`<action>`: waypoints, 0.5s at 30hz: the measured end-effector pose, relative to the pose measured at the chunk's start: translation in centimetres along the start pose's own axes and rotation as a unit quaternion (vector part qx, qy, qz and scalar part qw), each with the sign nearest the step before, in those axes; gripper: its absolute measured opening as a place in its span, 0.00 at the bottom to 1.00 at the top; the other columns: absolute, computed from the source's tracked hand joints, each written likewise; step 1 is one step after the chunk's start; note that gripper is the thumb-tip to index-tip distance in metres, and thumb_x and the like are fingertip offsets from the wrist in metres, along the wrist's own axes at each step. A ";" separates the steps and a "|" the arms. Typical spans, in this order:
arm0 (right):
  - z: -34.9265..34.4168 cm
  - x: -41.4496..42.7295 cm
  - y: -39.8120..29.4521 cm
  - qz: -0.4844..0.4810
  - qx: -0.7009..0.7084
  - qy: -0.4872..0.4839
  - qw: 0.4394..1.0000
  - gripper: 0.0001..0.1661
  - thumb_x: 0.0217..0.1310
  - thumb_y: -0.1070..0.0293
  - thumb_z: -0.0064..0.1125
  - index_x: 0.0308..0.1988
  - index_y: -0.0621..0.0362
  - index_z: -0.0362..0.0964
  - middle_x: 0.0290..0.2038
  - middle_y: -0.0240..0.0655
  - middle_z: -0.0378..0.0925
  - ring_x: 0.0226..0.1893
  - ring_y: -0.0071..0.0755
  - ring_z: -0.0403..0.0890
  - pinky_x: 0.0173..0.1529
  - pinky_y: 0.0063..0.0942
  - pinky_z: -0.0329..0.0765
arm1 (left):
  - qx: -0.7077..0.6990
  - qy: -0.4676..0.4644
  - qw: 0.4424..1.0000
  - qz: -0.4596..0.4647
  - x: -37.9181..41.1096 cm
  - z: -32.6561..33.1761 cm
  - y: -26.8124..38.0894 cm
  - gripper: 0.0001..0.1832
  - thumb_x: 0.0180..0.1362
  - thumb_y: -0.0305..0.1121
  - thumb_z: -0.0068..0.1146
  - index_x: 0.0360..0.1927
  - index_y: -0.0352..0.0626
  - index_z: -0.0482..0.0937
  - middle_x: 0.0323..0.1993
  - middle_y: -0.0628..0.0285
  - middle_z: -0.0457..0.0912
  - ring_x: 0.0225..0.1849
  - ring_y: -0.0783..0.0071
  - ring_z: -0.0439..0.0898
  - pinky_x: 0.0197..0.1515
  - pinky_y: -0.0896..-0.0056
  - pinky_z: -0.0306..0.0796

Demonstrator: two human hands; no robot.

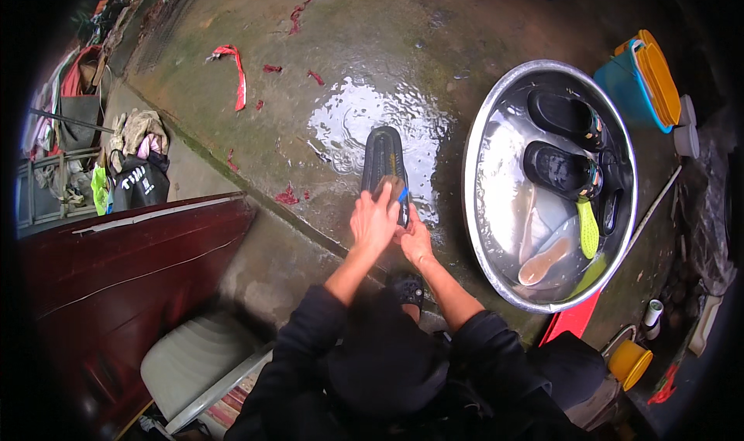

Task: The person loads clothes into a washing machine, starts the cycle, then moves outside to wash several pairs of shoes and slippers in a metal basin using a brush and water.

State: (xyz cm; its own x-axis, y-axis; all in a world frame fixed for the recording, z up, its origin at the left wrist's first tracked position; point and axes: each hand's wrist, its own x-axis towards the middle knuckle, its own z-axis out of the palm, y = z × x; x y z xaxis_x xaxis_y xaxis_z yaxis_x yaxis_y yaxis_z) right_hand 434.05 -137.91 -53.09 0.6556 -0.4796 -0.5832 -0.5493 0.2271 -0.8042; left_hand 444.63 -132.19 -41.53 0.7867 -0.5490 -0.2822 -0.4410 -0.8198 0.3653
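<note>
A dark slide slipper [383,147] is held out over the wet concrete floor, its long side pointing away from me. My right hand [417,239] grips its near end from the right. Pressed on the slipper's near half is a small brown brush [390,186], blurred, in the fingers of my left hand [375,220]. A bit of blue shows beside the brush. To the right stands a large metal basin [472,168] of water. In it lie black slippers [561,170], a yellow-green insole [587,229] and a brown-and-white insole [543,263].
Beyond the basin are a blue bucket [619,86] with a yellow one and a smaller yellow tub [630,364]. A dark red panel [139,266] and a grey chair [197,354] stand at my left. Red scraps [239,77] litter the floor.
</note>
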 end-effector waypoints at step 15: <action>-7.7 -7.7 -12.5 -0.223 -0.237 0.138 0.936 0.20 0.65 0.66 0.53 0.55 0.59 0.70 0.42 0.41 0.81 0.41 0.37 0.82 0.49 0.33 0.76 | -0.583 -0.004 0.800 -0.141 6.3 3.8 -4.3 0.28 0.65 0.44 0.52 0.65 0.43 0.66 0.50 0.62 0.78 0.49 0.78 0.75 0.53 0.75 0.68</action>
State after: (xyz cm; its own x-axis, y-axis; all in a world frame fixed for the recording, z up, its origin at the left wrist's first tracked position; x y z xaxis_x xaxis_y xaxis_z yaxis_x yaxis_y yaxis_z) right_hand 431.92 -143.57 -37.69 0.7512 -0.6528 -0.0976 -0.4641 -0.4171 -0.7814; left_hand 449.84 -132.75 -48.30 0.7797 -0.3735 -0.5025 0.4590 -0.2048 0.8645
